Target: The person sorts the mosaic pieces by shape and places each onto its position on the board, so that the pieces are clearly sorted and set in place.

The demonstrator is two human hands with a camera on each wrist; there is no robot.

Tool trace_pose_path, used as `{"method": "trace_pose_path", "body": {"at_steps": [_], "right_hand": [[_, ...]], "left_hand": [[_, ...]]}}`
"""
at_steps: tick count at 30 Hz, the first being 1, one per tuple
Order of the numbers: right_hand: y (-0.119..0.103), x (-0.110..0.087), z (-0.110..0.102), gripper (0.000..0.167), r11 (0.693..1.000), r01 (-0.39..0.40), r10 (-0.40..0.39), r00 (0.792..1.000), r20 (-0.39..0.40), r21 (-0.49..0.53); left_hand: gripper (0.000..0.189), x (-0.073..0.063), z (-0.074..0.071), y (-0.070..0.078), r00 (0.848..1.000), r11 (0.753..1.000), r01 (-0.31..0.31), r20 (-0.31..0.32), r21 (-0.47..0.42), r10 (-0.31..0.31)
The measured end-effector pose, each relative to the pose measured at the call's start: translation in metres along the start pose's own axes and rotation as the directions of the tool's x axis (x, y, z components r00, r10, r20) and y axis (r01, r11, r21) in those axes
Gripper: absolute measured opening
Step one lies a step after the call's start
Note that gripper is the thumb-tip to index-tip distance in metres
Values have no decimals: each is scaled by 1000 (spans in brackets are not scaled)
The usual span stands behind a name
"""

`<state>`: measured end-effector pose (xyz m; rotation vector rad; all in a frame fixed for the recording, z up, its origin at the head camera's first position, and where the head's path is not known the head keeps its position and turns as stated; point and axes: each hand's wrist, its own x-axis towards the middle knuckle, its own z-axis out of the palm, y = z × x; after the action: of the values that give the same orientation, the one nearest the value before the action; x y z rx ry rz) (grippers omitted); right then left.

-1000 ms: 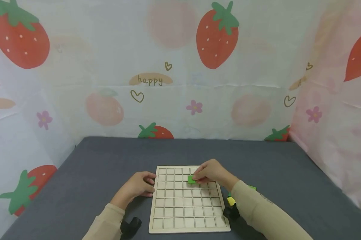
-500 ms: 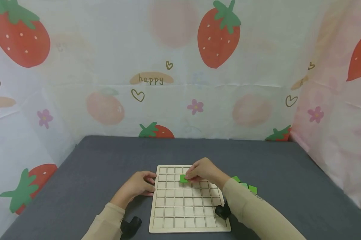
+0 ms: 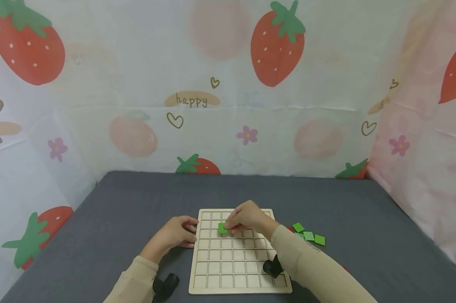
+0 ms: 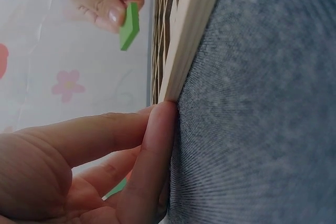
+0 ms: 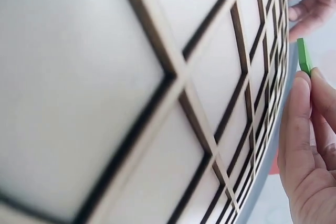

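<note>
My right hand (image 3: 244, 216) pinches a green square tile (image 3: 222, 228) between thumb and fingertips. It hovers above the upper left part of a pale wooden grid board (image 3: 228, 244). In the left wrist view the green tile (image 4: 129, 27) stays apart from the board's surface, tilted. My left hand (image 3: 176, 232) rests on the dark cloth beside the board, fingertips touching its left edge. The left wrist view shows those fingers (image 4: 157, 135) against the wooden side. In the right wrist view the tile (image 5: 304, 56) projects beyond the fingertips. The board's visible cells hold no tiles.
Several loose green tiles (image 3: 308, 236) lie right of the board, with a bit of red (image 3: 290, 229) partly hidden by the right sleeve (image 3: 311, 261). Dark grey cloth (image 3: 148, 193) covers the table. A strawberry-printed curtain (image 3: 228, 126) stands behind and at both sides.
My right hand has moved left over the board with the green tile, toward its left columns. More loose tiles show at the right as the sleeve shifts. The left hand stays put.
</note>
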<state>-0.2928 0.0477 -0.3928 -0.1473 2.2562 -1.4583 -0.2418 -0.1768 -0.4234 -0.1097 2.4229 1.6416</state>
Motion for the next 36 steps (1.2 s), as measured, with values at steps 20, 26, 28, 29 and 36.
{"method": "trace_pose_path", "body": {"at_steps": [20,26,28,29,36], "right_hand": [[-6,13,21,7,999,-10,10,1000,-1,32],[-8,15,28,7,999,-11,10,1000,12,46],[-8,16,30,6,999,-11,11,1000,11,50],[-8,16,31,6,999,-12,11,1000,10,52],[-10,17,38,8,999,-21,21,1000,11,45]], "left_hand": [[51,1,3,5,1000,1000,2,-4,5,-2],[52,3,0,3,1000,1000,-3,22,0,3],[52,3,0,2,1000,1000,-8,28,-4,8],[52,3,0,2,1000,1000,-9,29,-5,9],[51,2,0,1,1000,1000,4,9,-8,-4]]}}
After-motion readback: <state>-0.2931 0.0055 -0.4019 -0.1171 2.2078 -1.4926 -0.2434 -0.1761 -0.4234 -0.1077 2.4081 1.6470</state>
